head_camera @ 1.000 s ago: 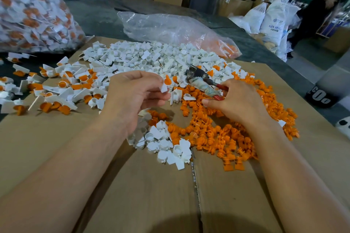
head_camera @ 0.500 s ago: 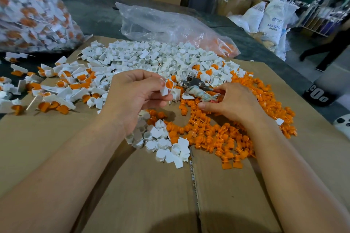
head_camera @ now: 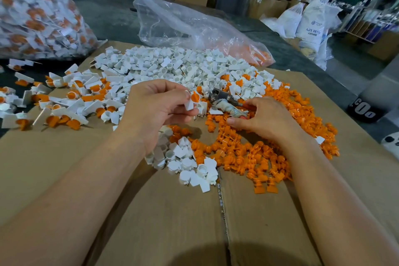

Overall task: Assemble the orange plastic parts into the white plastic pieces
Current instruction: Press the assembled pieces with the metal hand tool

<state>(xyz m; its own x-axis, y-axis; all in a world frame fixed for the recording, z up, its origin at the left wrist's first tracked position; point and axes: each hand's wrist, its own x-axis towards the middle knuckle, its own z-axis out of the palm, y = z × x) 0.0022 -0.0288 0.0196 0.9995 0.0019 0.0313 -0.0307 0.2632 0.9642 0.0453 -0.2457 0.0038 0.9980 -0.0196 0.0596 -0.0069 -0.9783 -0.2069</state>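
Observation:
My left hand (head_camera: 155,110) pinches a white plastic piece with an orange part in it (head_camera: 192,101) between thumb and fingers, above the cardboard. My right hand (head_camera: 265,121) lies on the heap of loose orange parts (head_camera: 248,153) with its fingers closed around the red handle of a small metal plier tool (head_camera: 224,101). A big heap of loose white pieces (head_camera: 183,67) lies behind both hands. A smaller cluster of white pieces (head_camera: 190,164) lies under my left wrist. Finished white-and-orange assemblies (head_camera: 71,101) are spread at the left.
The work surface is a flattened cardboard box (head_camera: 168,222) with a seam down its middle. A full clear bag of assemblies (head_camera: 36,11) stands at the far left. A nearly flat clear bag (head_camera: 194,28) lies behind the heaps. Cartons and white sacks (head_camera: 308,21) stand beyond.
My right hand has come down with the tool onto the orange heap. My left hand has shifted slightly and keeps hold of the white piece with its orange part.

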